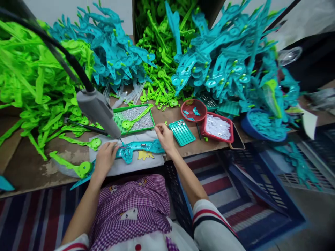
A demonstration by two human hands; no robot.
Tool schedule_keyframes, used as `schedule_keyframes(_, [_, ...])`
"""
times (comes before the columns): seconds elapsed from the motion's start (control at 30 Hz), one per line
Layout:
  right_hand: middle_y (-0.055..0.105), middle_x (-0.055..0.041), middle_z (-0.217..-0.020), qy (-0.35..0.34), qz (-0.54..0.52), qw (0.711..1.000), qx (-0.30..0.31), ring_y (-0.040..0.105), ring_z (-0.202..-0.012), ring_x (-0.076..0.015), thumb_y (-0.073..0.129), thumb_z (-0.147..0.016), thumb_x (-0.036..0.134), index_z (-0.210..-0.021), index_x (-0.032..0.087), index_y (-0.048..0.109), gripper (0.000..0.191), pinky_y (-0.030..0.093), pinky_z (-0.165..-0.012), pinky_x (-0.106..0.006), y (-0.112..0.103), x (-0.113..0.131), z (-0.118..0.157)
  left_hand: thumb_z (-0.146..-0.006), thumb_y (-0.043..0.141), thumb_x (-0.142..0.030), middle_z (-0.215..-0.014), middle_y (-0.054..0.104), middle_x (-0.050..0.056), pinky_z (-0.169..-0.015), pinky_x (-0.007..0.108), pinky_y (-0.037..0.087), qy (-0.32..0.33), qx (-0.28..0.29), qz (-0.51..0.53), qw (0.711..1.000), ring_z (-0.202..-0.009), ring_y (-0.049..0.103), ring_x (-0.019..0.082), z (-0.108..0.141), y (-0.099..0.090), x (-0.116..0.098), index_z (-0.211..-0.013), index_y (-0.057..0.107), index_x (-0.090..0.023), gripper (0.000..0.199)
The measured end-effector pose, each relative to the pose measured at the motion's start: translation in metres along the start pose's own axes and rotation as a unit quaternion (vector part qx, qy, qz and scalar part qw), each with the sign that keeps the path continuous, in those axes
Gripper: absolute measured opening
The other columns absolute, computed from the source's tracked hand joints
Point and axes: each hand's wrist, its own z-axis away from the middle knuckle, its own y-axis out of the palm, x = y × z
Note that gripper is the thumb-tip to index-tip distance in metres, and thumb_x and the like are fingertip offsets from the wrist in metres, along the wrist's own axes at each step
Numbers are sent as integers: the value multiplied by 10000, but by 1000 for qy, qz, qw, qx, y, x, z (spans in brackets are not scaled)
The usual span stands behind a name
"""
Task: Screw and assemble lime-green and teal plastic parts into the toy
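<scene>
A turquoise plastic toy part (142, 144) lies on a white cloth (125, 169) in front of me. My left hand (106, 157) is closed over its left end, fingers bent onto the plastic. Just above those fingers, the tip of a grey electric screwdriver (98, 108) points down at the part; its cable runs to the upper left. My right hand (164, 137) is over the part's right end, thumb and fingers pinched together. Whatever is between them is too small to make out. A green tray (118, 120) of small silver screws, with a lime-green lever across it, sits behind the part.
Heaps of lime-green parts (23, 76) and turquoise parts (222, 52) line the back. To the right stand a green dimpled tray (182, 132), a red bowl (193, 103), a red basket (230, 130) of white pieces and a blue bowl (247, 127). Blue crates (288, 223) flank me.
</scene>
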Motion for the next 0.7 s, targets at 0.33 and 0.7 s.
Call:
schedule_keyframes(0.33, [728,-59,-888,-229,148,940,205,648,-746,-166,491,-956,235,-960,199,621,135,374,-620,-259,-31,70,41,-963,263,-672,-1246,630,143,-1016,431,459,63,94,370,922,-1131,613,258,-40,-18,-134,-1505,351,-219,712])
schedule_keyframes(0.7, [708,-70,-976,-213,175,937,214,668,-827,-165,506,-981,347,-1070,209,647,216,414,-631,-253,-57,61,32,-861,470,-744,-685,588,11,-542,253,422,-36,314,528,789,-591,518,142,-42,3,-118,-1281,605,-170,724])
